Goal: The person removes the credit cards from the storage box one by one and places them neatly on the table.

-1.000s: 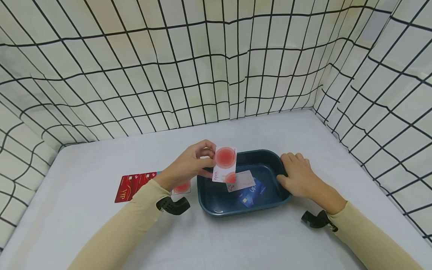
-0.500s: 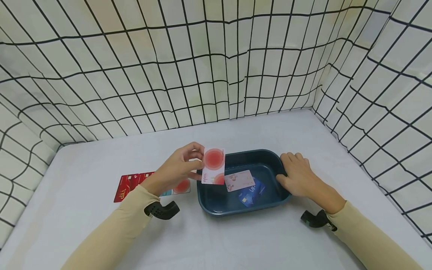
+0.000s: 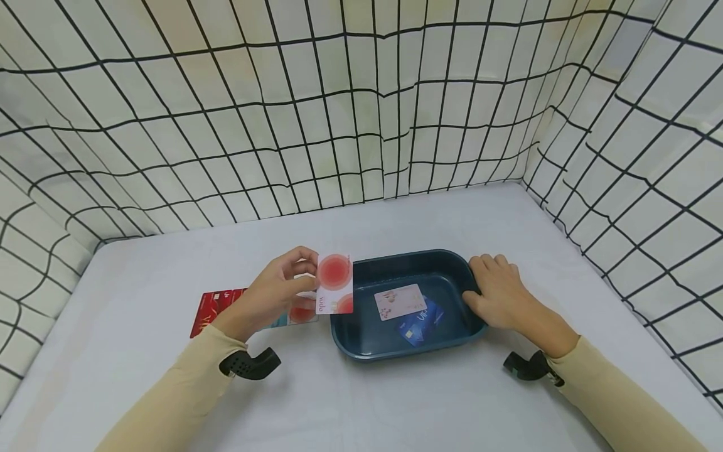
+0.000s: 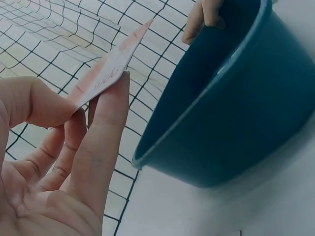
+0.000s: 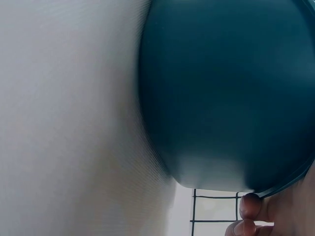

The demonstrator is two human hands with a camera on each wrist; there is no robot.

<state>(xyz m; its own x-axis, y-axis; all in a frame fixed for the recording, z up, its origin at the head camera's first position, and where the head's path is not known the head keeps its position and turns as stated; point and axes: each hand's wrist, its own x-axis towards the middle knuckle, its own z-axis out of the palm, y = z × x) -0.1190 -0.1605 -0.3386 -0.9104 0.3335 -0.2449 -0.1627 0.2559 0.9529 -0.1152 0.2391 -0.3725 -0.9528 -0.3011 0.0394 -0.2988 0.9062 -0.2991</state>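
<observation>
My left hand pinches a white card with red circles by its left edge, thumb against fingers. It holds the card up beside the left end of a dark blue tray. In the left wrist view that card is tilted, seen nearly edge-on. My right hand grips the tray's right rim, the thumb over the inner side. Inside the tray lie a pale pink card and a blue card, the pink one partly overlapping the blue.
Left of the tray, red cards lie on the white table, partly hidden by my left hand and wrist. Another card with a red circle lies near the tray's left end. A black grid net stands along the back and sides.
My left hand has moved left with the red-circled card, from over the tray to beside its left end. The pale pink card is now uncovered. My right hand stays on the rim.
</observation>
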